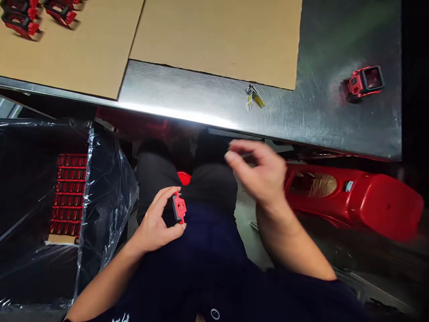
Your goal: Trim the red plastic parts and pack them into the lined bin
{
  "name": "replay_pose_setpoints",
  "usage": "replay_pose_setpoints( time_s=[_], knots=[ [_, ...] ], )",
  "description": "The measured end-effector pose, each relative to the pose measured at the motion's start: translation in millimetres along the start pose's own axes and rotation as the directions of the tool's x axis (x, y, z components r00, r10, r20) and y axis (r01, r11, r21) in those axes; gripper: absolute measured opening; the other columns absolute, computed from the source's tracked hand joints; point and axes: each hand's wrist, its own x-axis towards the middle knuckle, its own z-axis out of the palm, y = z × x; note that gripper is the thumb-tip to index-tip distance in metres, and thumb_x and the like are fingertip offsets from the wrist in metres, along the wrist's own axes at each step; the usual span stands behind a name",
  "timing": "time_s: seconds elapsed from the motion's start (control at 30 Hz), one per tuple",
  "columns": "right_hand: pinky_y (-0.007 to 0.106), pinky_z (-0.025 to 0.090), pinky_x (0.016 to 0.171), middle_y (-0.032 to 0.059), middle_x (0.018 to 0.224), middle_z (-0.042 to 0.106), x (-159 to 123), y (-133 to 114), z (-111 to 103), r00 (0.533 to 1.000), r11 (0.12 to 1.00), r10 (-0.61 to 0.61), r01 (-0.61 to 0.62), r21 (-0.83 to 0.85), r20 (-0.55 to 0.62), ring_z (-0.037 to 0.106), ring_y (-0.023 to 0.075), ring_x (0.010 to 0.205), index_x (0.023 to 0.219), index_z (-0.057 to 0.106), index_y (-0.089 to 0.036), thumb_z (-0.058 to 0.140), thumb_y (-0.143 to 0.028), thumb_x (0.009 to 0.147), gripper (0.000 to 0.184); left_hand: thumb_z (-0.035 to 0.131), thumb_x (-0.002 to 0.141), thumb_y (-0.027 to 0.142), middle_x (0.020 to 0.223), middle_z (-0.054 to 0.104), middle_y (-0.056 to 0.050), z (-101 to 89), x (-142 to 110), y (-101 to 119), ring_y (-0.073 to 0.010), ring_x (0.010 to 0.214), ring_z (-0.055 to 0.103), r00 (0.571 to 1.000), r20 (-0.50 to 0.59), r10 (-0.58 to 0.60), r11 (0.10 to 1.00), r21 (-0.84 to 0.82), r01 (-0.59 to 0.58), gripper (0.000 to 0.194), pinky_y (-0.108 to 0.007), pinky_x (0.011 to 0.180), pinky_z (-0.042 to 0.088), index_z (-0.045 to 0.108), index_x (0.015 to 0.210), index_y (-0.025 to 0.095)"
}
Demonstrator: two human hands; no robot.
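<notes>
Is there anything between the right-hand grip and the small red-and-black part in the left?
Nothing visible stands between the right-hand grip and the red-and-black part; only the person's dark-trousered legs show behind that gap. The left-hand grip pinches the part at its two ends, leaving its middle uncovered.

Surface (184, 91): bare brushed metal, scuffed, strong glare along the near edge. Two tan cardboard sheets on it side by side, left sheet (77, 58) reaching closer to the near edge than right sheet (217, 36). Small yellow-and-metal item (256, 97) on bare metal just off the right sheet's near edge, too small to identify. Red-and-black housing (365, 82) alone near the right end, on bare metal.
</notes>
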Motion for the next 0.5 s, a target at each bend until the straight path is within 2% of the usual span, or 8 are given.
replay_pose_setpoints(
  time_s=[0.03,0.07,0.13,0.17,0.27,0.37,0.43,0.5],
  knots=[
    [0.043,0.057,0.085,0.0082,0.105,0.073,20.2,4.7,-9.5,0.99,0.99,-0.047,0.028,-0.142,-0.132,0.069,0.0231,0.091,0.111,0.072,-0.02,0.075,-0.042,0.086,0.033,0.072,0.076,0.016,0.144,0.052,-0.012,-0.5,-1.0,-1.2,-0.0291,0.127,0.062,1.0,-0.008,0.0,0.998,-0.07,-0.001,0.08,-0.048,0.107,0.053,0.042,0.149,0.03],
    [0.048,0.056,0.091,0.0101,0.113,0.071,39.8,10.3,-17.0,0.977,0.963,-0.077,0.021,-0.267,-0.2,0.068,0.0256,0.096,0.117,0.069,-0.02,0.078,-0.043,0.083,0.042,0.073,0.077,0.017,0.144,0.052,-0.012,-0.4,-2.1,-2.5,-0.0288,0.126,0.062,1.0,-0.016,0.001,0.991,-0.134,-0.004,0.081,-0.047,0.106,0.054,0.042,0.15,0.031],
    [0.058,0.048,0.102,0.0153,0.119,0.066,73.2,22.5,-25.1,0.965,0.898,-0.088,-0.03,-0.438,-0.247,0.064,0.0321,0.107,0.123,0.066,-0.017,0.087,-0.048,0.073,0.063,0.075,0.078,0.02,0.143,0.052,-0.012,1.1,-4.1,-5.1,-0.0282,0.124,0.062,1.0,-0.022,0.011,0.972,-0.235,-0.016,0.083,-0.046,0.105,0.054,0.04,0.152,0.033],
    [0.061,0.046,0.103,0.0163,0.116,0.066,85.8,28.1,-26.2,0.962,0.883,-0.082,-0.05,-0.466,-0.259,0.063,0.0342,0.109,0.119,0.066,-0.016,0.089,-0.052,0.069,0.065,0.076,0.078,0.022,0.143,0.051,-0.012,2.2,-5.0,-6.1,-0.028,0.124,0.062,1.0,-0.021,0.018,0.962,-0.271,-0.023,0.084,-0.045,0.105,0.054,0.04,0.153,0.034],
    [0.058,0.047,0.101,0.0134,0.103,0.067,105.8,38.0,-23.2,0.96,0.891,-0.099,-0.032,-0.453,-0.263,0.062,0.0316,0.103,0.102,0.069,-0.019,0.086,-0.054,0.073,0.048,0.079,0.078,0.025,0.143,0.051,-0.013,4.3,-7.3,-8.3,-0.0271,0.122,0.063,0.999,-0.014,0.045,0.941,-0.335,-0.047,0.085,-0.043,0.103,0.055,0.041,0.153,0.034],
    [0.053,0.05,0.096,0.0105,0.098,0.067,108.2,33.9,-19.7,0.958,0.869,-0.068,-0.081,-0.488,-0.279,0.062,0.0272,0.094,0.096,0.071,-0.022,0.079,-0.043,0.082,0.027,0.08,0.078,0.026,0.143,0.052,-0.012,3.6,-8.4,-8.9,-0.0253,0.119,0.065,0.998,-0.013,0.058,0.924,-0.377,-0.058,0.085,-0.04,0.1,0.057,0.041,0.153,0.034],
    [0.051,0.05,0.095,0.0108,0.102,0.068,107.3,26.6,-18.8,0.959,0.831,-0.015,-0.146,-0.536,-0.284,0.061,0.0255,0.092,0.099,0.072,-0.021,0.077,-0.041,0.083,0.026,0.08,0.079,0.027,0.142,0.052,-0.012,2.6,-8.1,-8.5,-0.0246,0.117,0.066,0.998,-0.011,0.06,0.917,-0.396,-0.059,0.084,-0.038,0.098,0.058,0.041,0.153,0.035],
    [0.05,0.05,0.095,0.0112,0.105,0.069,108.3,20.2,-18.9,0.964,0.803,0.011,-0.168,-0.572,-0.267,0.061,0.0244,0.092,0.103,0.073,-0.019,0.078,-0.044,0.083,0.032,0.08,0.079,0.026,0.141,0.053,-0.012,2.1,-7.1,-7.8,-0.0245,0.117,0.067,0.998,-0.005,0.064,0.915,-0.398,-0.061,0.084,-0.038,0.097,0.059,0.041,0.153,0.035]
  ],
)
